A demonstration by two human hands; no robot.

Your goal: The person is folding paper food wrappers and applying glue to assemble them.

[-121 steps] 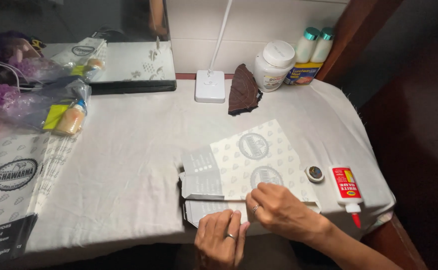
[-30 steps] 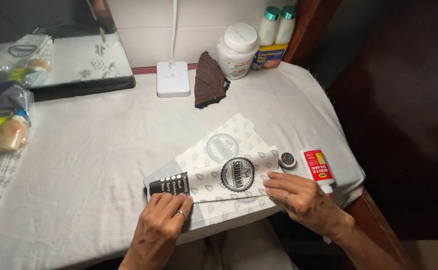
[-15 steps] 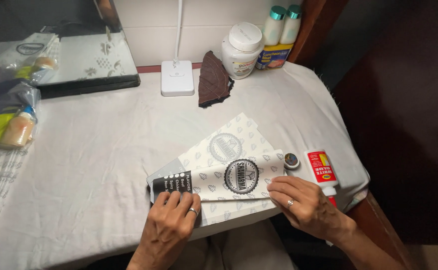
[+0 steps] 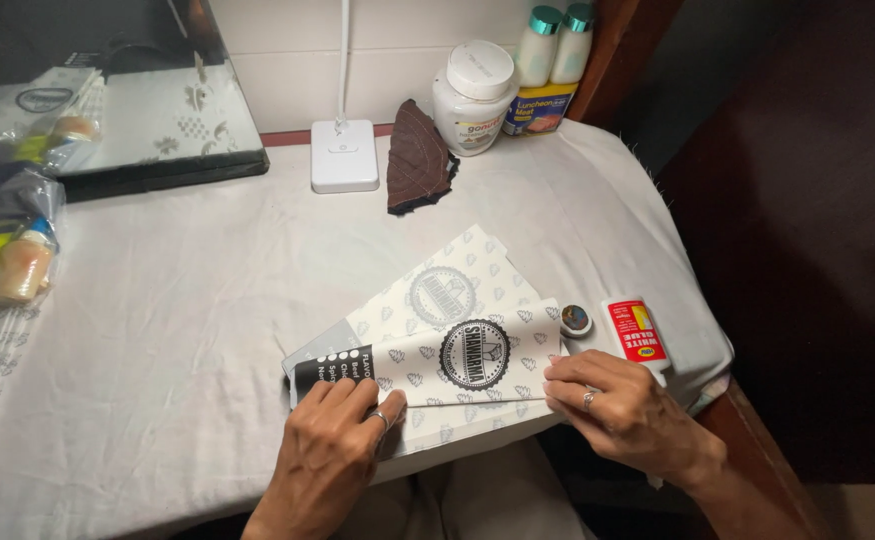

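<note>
Your left hand (image 4: 332, 450) lies flat, fingers together, pressing the near left end of the folded printed paper wrapper (image 4: 447, 345) at the table's (image 4: 177, 330) front edge. Your right hand (image 4: 622, 410) pins its right end, fingers slightly spread. Just beyond sit a small round cap (image 4: 575, 320) and a white glue bottle (image 4: 635, 332). Farther back: dark cloth (image 4: 417, 165), lamp base (image 4: 344, 155), white jar (image 4: 474, 95)
</note>
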